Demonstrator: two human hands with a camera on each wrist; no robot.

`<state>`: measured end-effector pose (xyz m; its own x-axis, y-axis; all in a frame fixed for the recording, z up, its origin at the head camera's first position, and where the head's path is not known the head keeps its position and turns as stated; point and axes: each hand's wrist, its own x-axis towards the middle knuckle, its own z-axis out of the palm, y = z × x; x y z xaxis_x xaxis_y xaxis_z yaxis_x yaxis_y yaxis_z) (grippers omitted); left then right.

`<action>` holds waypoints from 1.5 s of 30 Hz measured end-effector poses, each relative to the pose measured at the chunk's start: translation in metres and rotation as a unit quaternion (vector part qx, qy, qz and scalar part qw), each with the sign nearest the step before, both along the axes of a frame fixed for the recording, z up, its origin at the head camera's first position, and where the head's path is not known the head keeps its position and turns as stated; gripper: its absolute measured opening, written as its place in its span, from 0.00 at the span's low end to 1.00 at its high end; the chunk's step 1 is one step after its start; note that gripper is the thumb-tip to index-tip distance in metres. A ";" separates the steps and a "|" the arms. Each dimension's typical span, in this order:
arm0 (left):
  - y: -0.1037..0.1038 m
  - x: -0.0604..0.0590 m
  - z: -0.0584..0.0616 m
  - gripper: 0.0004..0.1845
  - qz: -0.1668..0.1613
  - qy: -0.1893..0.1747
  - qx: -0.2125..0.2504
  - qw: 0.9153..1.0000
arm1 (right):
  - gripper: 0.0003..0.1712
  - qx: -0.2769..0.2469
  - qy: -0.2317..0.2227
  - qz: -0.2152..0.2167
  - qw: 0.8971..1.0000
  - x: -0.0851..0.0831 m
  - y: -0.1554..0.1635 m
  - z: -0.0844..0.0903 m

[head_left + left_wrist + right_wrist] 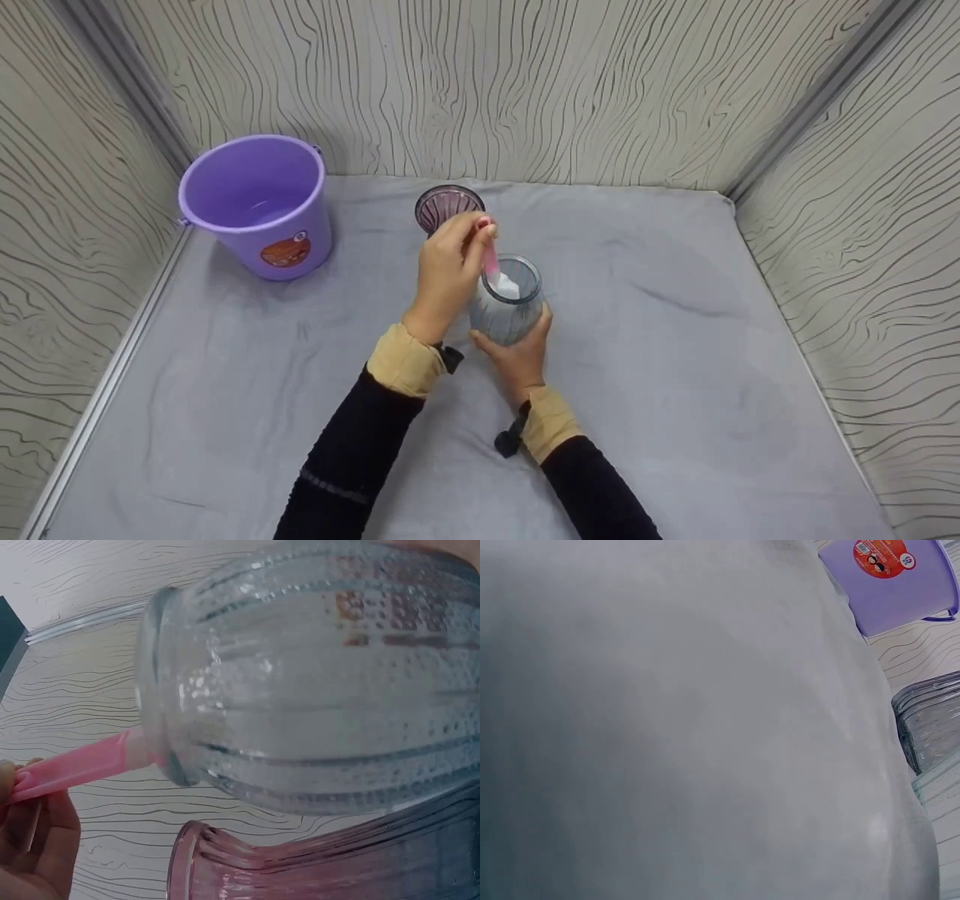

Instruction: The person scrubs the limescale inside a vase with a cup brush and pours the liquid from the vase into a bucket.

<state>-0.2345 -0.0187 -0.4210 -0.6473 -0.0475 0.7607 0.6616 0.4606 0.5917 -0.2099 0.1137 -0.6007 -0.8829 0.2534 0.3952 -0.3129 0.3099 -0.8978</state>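
The clear glass vase (507, 304) stands upright near the middle of the bench (675, 390), which has a grey cloth over it. The vase has ribs down its sides and tiny bumps all over, as the left wrist view shows (315, 682). A pink brush (491, 259) pokes down into the mouth of the vase. Its white tip (505, 285) is inside the neck. In the left wrist view the pink handle (75, 765) goes right into the rim.

The left hand (448, 274) is above the vase, a little to its left. Its grip is closed on the top of the pink handle, with the fingers curled round it. In the left wrist view some fingers (34, 847) show just under the handle.

The right hand (517, 352) is on the near side of the vase. Its grip is wrapped round the belly of the vase, with the thumb on one side and the fingers on the other, holding it steady on the cloth.

Just behind the clear vase stands a purple glass vase (448, 206), also ribbed. It is partly hidden by the left hand. In the left wrist view it (300, 862) looks very close to the clear vase, but I cannot tell if they touch.

Far off to the left, by the back corner, sits a purple plastic bucket (255, 206) with an orange sticker on it. The right wrist view is mostly blurry grey cloth, with the bucket (892, 577) at the top.

Walls with wavy dark lines (525, 90) stand round the bench.
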 end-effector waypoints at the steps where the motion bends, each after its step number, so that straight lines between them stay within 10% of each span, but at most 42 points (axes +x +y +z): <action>1: -0.001 -0.001 -0.001 0.07 0.003 0.003 0.002 1.000 | 0.68 0.001 0.003 0.000 1.000 0.000 0.000 0.000; 29: -0.011 0.019 0.003 0.04 0.027 0.130 0.041 0.990 | 0.68 0.003 0.005 0.003 1.000 -0.001 0.000 -0.003; 45: -0.028 0.028 0.020 0.12 0.005 0.160 0.139 0.977 | 0.69 -0.010 -0.042 0.005 0.999 0.001 0.001 0.000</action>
<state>-0.2060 -0.0471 -0.4007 -0.3762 -0.2861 0.8812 0.8297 0.3193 0.4579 -0.2089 0.1147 -0.6002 -0.9156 0.2512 0.3141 -0.2387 0.2892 -0.9270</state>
